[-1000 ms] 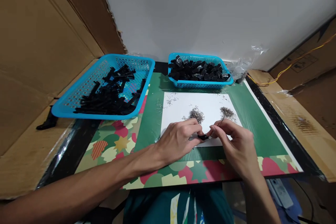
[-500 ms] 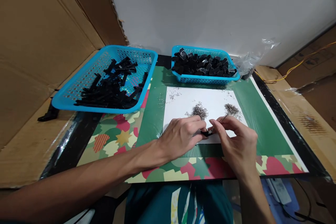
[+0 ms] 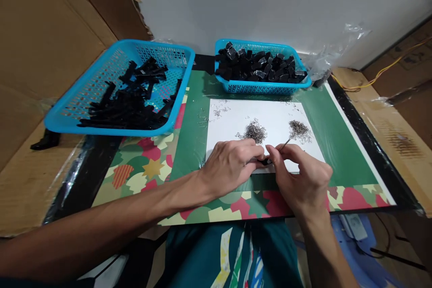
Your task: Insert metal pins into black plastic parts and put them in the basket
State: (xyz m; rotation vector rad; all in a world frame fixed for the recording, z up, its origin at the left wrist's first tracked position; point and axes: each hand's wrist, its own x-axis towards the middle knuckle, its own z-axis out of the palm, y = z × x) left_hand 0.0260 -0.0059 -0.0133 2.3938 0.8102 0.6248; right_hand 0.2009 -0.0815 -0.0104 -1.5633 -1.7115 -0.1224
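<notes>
My left hand (image 3: 232,162) is closed around a small black plastic piece (image 3: 266,161), held low over the white sheet (image 3: 229,130). Most of that piece is hidden by the fingers. Between thumb and fingers, my right hand (image 3: 300,173) pinches a thin metal tool (image 3: 285,143), slanting up and to the right. Its lower end meets the black piece, where the fingertips of both hands come close together. Just beyond the hands lies a pile of tiny bent wire springs (image 3: 255,132). A second pile of tiny metal parts (image 3: 299,129) sits to the right.
A blue basket (image 3: 118,132) of long black pieces stands at the left. Another blue basket (image 3: 263,87) at the back holds short black pieces. Beside it rests a clear plastic bag (image 3: 324,65). Loose wires (image 3: 219,111) lie at the sheet's far left corner. Cardboard (image 3: 43,54) walls the left side.
The view has shifted slightly, so the baskets and sheet sit higher in the picture. More of the thin tool shows above my right hand. Both hands keep their grips.
</notes>
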